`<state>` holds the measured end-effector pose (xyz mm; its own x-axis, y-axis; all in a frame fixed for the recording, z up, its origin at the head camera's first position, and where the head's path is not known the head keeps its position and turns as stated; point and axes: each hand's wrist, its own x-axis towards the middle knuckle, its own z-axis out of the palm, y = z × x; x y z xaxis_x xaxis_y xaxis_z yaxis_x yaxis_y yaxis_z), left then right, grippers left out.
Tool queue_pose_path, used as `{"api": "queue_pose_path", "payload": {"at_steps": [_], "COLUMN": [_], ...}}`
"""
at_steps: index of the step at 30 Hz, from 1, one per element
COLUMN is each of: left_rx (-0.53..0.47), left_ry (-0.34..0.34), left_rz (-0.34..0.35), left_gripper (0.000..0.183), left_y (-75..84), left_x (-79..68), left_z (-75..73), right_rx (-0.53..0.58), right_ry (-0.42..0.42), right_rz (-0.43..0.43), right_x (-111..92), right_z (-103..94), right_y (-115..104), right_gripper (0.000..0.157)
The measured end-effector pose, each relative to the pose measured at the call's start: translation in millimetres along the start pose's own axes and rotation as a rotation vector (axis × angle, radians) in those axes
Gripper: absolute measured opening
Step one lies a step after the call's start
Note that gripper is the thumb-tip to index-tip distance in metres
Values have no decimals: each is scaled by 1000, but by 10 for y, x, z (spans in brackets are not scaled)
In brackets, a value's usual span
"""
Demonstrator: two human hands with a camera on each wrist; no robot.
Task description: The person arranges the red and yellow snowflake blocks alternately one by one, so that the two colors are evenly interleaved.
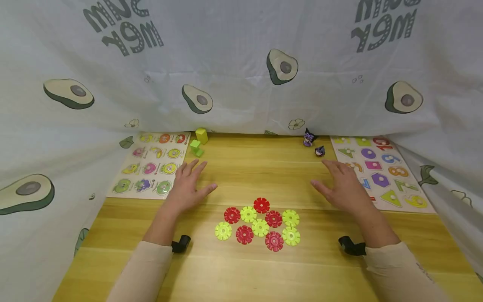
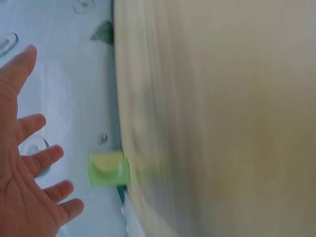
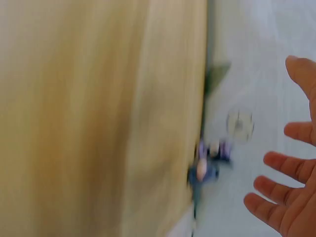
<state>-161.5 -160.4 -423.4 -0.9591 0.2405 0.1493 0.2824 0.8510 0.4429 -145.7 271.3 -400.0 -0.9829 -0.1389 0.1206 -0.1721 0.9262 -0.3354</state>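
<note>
My left hand [image 1: 187, 186] is held over the table with its fingers spread and nothing in it, by the inner edge of the fruit puzzle board [image 1: 141, 195]. Just beyond its fingertips stand a green block [image 1: 195, 145] and a yellow block [image 1: 201, 136]. My right hand [image 1: 342, 186], also spread and holding nothing, overlaps the number and shape puzzle board [image 1: 424, 197]. Past its fingertips are two small purple-and-black figurines, one upright [image 1: 308, 138] and one lower [image 1: 320, 151]. Between the hands and nearer me lie several red discs [image 1: 244, 235] and yellow discs [image 1: 291, 236] with notched edges.
The wooden table [image 1: 260, 176] meets a white curtain [image 1: 241, 109] printed with avocados at its back and both sides. Black wrist mounts [image 1: 182, 244] show beside my sleeves. Both puzzle boards lie at the table's sides.
</note>
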Motion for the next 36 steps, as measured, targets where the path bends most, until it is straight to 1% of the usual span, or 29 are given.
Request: {"api": "queue_pose_path", "payload": {"at_steps": [2, 5, 7, 10, 14, 17, 20, 23, 26, 29, 33, 36], "left_rx": [-65, -124, -160, -205, -227, -211, -192, -178, -170, -171, -213, -271], "left_ry": [-27, -81, -125, -208, -316, -364, -382, -380, -375, -378, -377, -381], "left_rz": [15, 29, 37, 32, 15, 6, 1, 3, 10, 1, -2, 21], "left_gripper": [79, 80, 79, 72, 59, 52, 48, 45, 42, 38, 34, 30], "left_y": [85, 221, 303, 408, 485, 496, 491, 482, 481, 487, 488, 471], "left_x": [-55, -123, -158, -193, -222, -233, -239, -240, -230, -217, -193, -165], "left_z": [40, 108, 156, 218, 305, 362, 396, 421, 438, 449, 447, 447], "right_rx": [31, 55, 77, 119, 140, 142, 154, 160, 152, 161, 193, 233], "right_ry": [4, -17, -44, -88, -140, -188, -243, -285, -309, -323, -333, -339], "right_rz": [-57, -119, -150, -195, -237, -250, -256, -261, -266, -260, -232, -212], "right_x": [-48, -124, -171, -209, -213, -195, -161, -134, -117, -107, -93, -82], "right_z": [92, 249, 343, 468, 625, 710, 775, 836, 890, 924, 947, 954], "right_y": [-173, -443, -614, -834, -1056, -1177, -1259, -1301, -1314, -1316, -1320, -1328], "right_gripper": [77, 75, 74, 71, 62, 56, 52, 48, 46, 44, 38, 33]}}
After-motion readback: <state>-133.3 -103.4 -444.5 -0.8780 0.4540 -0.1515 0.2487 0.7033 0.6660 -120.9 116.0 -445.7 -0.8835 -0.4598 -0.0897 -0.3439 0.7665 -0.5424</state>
